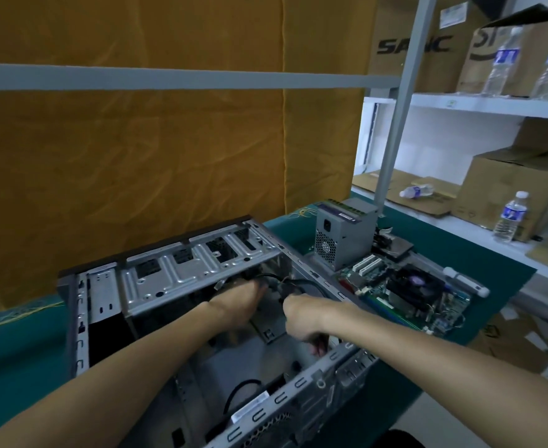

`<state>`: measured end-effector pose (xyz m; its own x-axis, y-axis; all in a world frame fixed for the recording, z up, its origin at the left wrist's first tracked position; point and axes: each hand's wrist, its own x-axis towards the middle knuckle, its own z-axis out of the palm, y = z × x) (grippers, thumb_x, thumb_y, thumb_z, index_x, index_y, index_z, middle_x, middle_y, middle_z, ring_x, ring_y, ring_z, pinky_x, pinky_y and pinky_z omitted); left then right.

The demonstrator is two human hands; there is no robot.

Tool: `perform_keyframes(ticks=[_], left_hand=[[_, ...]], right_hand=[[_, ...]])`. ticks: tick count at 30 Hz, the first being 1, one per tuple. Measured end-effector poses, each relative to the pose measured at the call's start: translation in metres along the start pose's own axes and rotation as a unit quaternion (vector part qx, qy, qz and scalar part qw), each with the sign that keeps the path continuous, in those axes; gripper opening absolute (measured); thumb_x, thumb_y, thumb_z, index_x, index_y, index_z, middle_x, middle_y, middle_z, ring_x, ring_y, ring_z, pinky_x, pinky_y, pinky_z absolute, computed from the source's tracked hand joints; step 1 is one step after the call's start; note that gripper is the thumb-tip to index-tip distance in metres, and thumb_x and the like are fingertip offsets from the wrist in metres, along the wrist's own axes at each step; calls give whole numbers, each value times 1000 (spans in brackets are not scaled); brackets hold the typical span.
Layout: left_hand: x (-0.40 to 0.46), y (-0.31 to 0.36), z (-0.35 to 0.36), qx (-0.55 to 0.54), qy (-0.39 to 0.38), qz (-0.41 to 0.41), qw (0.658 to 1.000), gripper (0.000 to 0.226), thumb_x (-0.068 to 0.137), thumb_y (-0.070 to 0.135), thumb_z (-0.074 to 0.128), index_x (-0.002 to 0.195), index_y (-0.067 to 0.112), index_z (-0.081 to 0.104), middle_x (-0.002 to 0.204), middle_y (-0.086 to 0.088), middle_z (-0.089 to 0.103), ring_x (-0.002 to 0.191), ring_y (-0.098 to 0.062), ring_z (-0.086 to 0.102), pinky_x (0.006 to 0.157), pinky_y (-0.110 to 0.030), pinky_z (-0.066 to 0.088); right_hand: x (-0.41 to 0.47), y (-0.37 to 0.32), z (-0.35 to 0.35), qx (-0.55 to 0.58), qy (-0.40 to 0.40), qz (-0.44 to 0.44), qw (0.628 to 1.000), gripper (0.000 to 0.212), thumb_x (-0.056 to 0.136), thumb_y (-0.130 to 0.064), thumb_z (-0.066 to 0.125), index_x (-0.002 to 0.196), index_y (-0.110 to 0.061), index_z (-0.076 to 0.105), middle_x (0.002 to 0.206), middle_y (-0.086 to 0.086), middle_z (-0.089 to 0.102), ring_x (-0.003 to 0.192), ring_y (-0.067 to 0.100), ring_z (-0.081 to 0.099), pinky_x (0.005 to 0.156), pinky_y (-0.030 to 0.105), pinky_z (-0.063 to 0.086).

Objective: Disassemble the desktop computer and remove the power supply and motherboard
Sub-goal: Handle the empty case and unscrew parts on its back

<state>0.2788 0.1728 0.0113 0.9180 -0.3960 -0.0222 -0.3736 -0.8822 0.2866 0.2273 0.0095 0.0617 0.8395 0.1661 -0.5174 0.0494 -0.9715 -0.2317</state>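
Both forearms reach down into the open computer case (175, 279), which lies on its side on a green mat (24, 350). Left hand (240, 300) sits deep inside, just below the drive bay cage (201, 260); its fingers curl around a bundle of black cables (285, 282), though the fingertips are blurred so the exact grip can't be told. Right hand (305, 318) is just beside it, to the right, knuckles up, fingers curled down around a dark cable near the case's right rim (only the fingertips peek out under the palm, w/ something black between them). More black cable loops over the case floor near the wrists, toward the person. Case interior looks mostly bare metal: the power supply (343, 234) is already out, standing upright on the mat beyond the right hand, past the case's far corner. The motherboard (405, 292) is also out, lying flat to the right of the right hand, touching or just beside the PSU's base, w/ its fan cooler (414, 282) facing up. A white-handled tool (466, 281) lies at the board's far edge. Further right of that, white shelves (492, 103) hold cardboard boxes (505, 189) and water bottles (510, 216). An orange cloth (153, 140) hangs behind the case.
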Motion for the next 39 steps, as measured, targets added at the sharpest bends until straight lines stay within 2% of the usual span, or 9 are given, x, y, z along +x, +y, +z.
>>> perform_keyframes(ticks=[2,6,10,17,24,27,32,36,39], left_hand=[[7,-7,4,14,2,-7,1000,29,110,29,34,111,13,58,103,-14,65,86,-27,60,77,-35,41],[17,-6,8,42,27,-26,998,32,110,35,29,100,18,54,102,-11,63,93,-28,62,77,-33,38],[17,0,5,15,13,2,1000,29,110,30,33,104,21,59,95,-8,64,84,-27,62,80,-44,51],[24,6,15,-17,30,-38,999,39,110,36,31,84,19,54,76,-2,53,64,-16,50,62,-35,31],[30,9,21,-76,32,-83,993,38,106,37,41,69,30,47,70,9,53,62,-10,52,51,-29,32],[20,9,19,-82,31,-87,992,36,105,40,37,73,27,47,84,-4,61,78,-25,60,67,-36,44],[2,-2,13,-28,16,-189,981,57,103,46,30,132,1,50,138,-29,46,125,-46,48,107,-49,40],[-4,-20,13,10,-35,-302,953,76,106,51,33,157,-3,18,162,-27,20,149,-40,25,123,-46,22],[5,-29,10,-11,31,-314,949,53,105,46,38,148,14,41,152,-17,42,140,-35,42,116,-43,35]], right_hand=[[5,-3,0,1,-6,12,1000,29,97,9,39,124,14,48,97,33,69,51,31,65,42,32,53],[9,0,-2,-23,42,-20,999,77,98,2,45,160,-2,-1,136,23,51,104,40,63,63,37,44],[1,6,-3,-12,67,-63,996,75,92,9,45,153,-22,14,93,10,50,68,26,51,55,40,37],[-5,7,-4,-64,29,-3,997,37,92,4,43,128,1,50,118,22,59,93,38,68,61,39,49],[-3,-4,-11,-58,9,-14,998,69,96,-9,43,160,-17,19,154,18,40,116,34,58,71,35,45],[-16,-5,-12,-69,39,-53,995,53,97,-19,48,150,-22,41,147,13,47,114,32,59,84,39,53],[-27,4,-30,-41,274,-158,948,16,97,-19,51,101,-20,67,92,6,68,71,24,66,55,33,53],[-10,25,-38,-38,413,-173,893,19,102,-18,48,117,-16,59,111,3,58,100,22,58,80,35,51],[4,40,-35,22,346,-118,931,26,108,-31,39,121,-14,52,111,6,58,93,25,61,72,37,47]])
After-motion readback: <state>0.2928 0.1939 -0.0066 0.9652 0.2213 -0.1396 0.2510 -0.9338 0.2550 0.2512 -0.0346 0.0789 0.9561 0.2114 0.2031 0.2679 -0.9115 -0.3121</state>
